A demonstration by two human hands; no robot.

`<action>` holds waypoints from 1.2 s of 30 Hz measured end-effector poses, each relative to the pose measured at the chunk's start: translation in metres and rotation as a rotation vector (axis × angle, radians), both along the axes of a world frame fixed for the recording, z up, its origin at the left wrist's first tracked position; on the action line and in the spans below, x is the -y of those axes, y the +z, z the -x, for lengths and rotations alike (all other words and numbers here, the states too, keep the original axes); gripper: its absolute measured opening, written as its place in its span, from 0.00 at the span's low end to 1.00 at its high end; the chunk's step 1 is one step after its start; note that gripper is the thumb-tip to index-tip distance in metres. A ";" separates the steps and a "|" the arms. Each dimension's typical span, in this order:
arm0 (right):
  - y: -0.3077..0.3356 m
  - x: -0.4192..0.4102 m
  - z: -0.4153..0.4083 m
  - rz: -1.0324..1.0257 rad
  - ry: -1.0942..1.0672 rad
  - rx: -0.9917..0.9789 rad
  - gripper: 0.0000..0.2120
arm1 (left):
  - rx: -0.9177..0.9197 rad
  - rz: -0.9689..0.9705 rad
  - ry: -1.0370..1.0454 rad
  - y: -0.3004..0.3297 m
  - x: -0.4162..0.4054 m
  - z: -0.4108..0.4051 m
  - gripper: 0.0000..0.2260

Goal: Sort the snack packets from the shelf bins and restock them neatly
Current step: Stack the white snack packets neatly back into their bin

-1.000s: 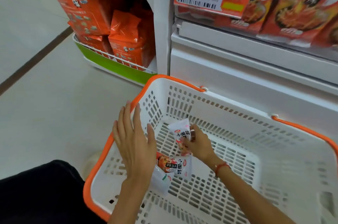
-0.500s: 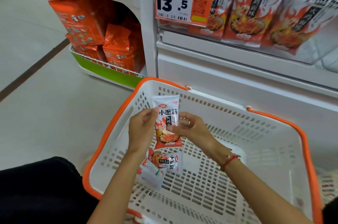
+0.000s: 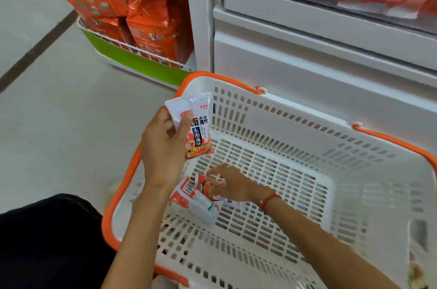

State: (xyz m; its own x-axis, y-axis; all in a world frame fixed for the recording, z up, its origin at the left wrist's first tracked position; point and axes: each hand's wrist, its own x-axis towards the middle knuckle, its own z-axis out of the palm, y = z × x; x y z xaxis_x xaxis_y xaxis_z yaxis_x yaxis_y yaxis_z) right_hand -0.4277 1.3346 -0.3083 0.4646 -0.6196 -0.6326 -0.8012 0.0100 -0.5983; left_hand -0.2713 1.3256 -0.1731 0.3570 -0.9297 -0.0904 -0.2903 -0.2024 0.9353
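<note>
Head view: we grip two spicy gluten snack packets [image 3: 197, 123] in our left hand [image 3: 163, 147], held over the near-left corner of the white basket [image 3: 307, 123]. Right hand [image 3: 233, 184] curls onto the loose packets [image 3: 196, 201] on the basket floor; pinch unclear. Risk: the fanned pair slips from our thumb.

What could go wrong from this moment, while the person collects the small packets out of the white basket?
1. The left hand pinches two packets near their top only; one might slide out and drop.
2. The right hand reaches for overlapping packets on the basket floor; it may grasp just one and leave the others.
3. The basket floor is slotted, so a thin packet edge could catch there.
</note>
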 end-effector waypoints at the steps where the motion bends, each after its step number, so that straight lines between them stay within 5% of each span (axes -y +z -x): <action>1: -0.013 -0.005 -0.005 0.114 0.095 -0.151 0.27 | -0.037 -0.003 0.003 0.001 0.001 0.000 0.11; 4: -0.031 -0.015 -0.010 0.324 0.174 -0.327 0.22 | -0.140 -0.020 0.005 -0.001 0.001 0.003 0.11; 7: -0.020 -0.013 0.004 0.390 0.048 -0.219 0.12 | -0.203 -0.023 -0.021 0.000 0.002 0.007 0.12; 9: 0.004 -0.005 0.026 0.271 -0.122 -0.129 0.13 | -0.226 -0.006 -0.033 0.005 0.003 0.010 0.11; 15: 0.120 0.021 0.086 0.364 -0.289 -0.118 0.23 | -0.330 0.065 -0.062 0.039 0.005 0.022 0.04; 22: 0.271 0.022 0.108 0.749 -0.391 0.045 0.16 | -0.449 0.410 -0.115 0.144 0.023 0.024 0.08; 28: 0.367 0.020 0.119 1.042 -0.427 0.253 0.17 | -0.296 0.779 -0.207 0.248 0.087 0.025 0.04; 36: 0.390 0.035 0.125 1.224 -0.466 0.268 0.23 | -0.080 0.778 -0.495 0.248 0.136 0.036 0.06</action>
